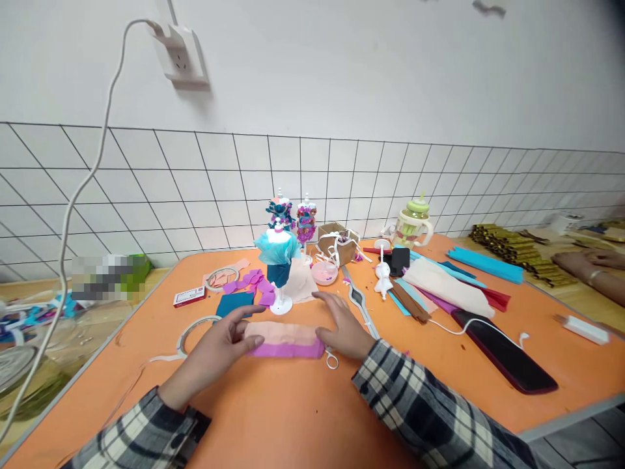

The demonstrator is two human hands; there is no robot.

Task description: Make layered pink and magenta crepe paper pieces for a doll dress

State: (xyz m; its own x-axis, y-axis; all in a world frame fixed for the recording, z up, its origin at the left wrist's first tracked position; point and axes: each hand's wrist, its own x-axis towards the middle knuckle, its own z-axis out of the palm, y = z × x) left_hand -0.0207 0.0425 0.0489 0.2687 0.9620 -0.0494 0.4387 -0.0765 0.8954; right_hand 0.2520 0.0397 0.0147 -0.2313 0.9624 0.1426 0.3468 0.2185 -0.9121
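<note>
A peach strip of crepe paper (280, 333) with a purple strip (288, 350) along its near edge lies level in front of me. My left hand (219, 352) grips the left end, thumb on top and fingers curled behind. At the right end, the thumb of my right hand (344, 329) presses on the paper while the index finger arches above it; its other fingers are mostly hidden. Scissors lie by the right end, with one white handle loop (333, 360) showing. Just beyond the paper stands a small white dress form (282, 304) wearing a teal and light blue paper dress.
Purple paper pieces (251, 281), a teal square (235, 303) and a tape roll (195, 332) lie left. Rightward are folded crepe paper (446, 283), a phone (508, 355) with a white cable, and a bottle (413, 225). Another person's hands (581, 267) rest at far right.
</note>
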